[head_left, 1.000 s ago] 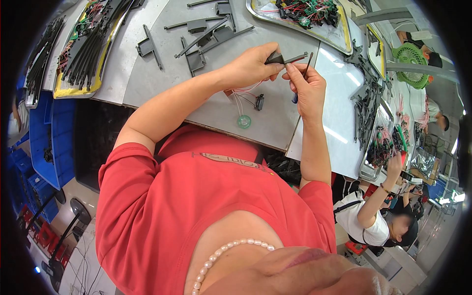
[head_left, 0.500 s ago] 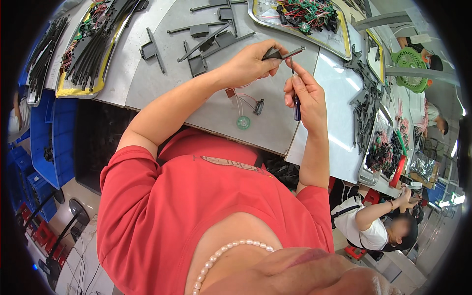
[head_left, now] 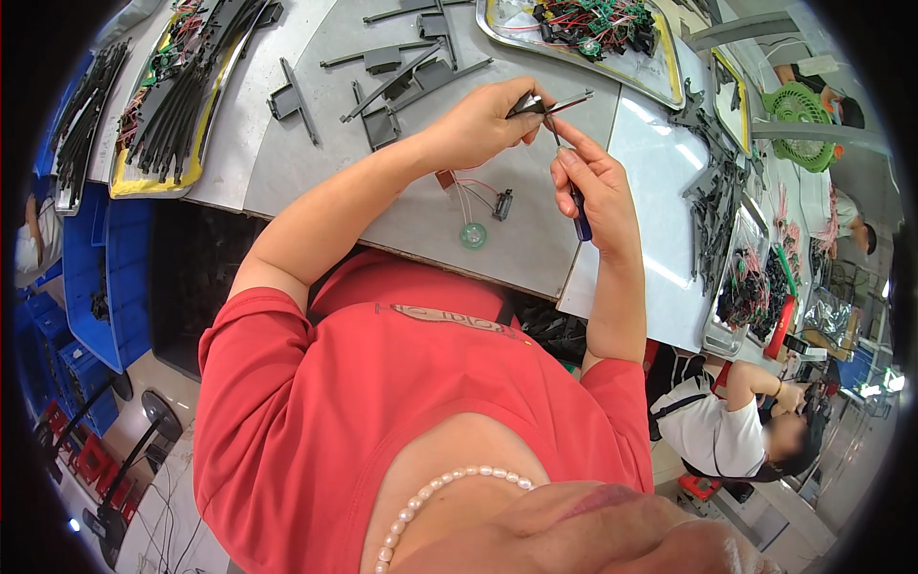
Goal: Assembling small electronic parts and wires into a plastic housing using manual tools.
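One screwdriver [head_left: 580, 218], one green fan [head_left: 796, 124], one pearl necklace [head_left: 426, 491]

Head view: wide fisheye, left one of a pair you are wearing. It is facing down from your head, taking in your red shirt [head_left: 402, 373] at close range, then your left hand [head_left: 497, 120] and right hand [head_left: 595, 187] farther off. The near edge of the table [head_left: 535, 244] is crossing mid-frame; its surface is continuing past the top.
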A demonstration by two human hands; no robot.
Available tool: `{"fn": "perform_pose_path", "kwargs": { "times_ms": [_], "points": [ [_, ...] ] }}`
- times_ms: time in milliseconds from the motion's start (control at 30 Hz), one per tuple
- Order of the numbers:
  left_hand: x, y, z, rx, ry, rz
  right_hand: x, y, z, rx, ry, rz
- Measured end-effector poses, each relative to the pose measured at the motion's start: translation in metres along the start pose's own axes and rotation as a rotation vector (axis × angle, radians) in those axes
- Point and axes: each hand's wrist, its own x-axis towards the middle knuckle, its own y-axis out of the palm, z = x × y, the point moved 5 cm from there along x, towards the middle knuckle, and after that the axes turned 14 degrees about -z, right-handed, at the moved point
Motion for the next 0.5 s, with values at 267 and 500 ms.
{"fn": "perform_pose_path", "kwargs": {
  "times_ms": [267, 500],
  "points": [
    [-0.0011, 0.0026, -0.0057, 0.164, 0.187, -0.026, 0.0005, -0.0029, -0.0032, 0.062, 0.069, -0.021],
    [-0.0011, 0.0044, -0.0021, 0.130, 0.103, -0.067, 0.0026, -0.0002, -0.0036, 0.105, 0.053, -0.030]
  ]
}}
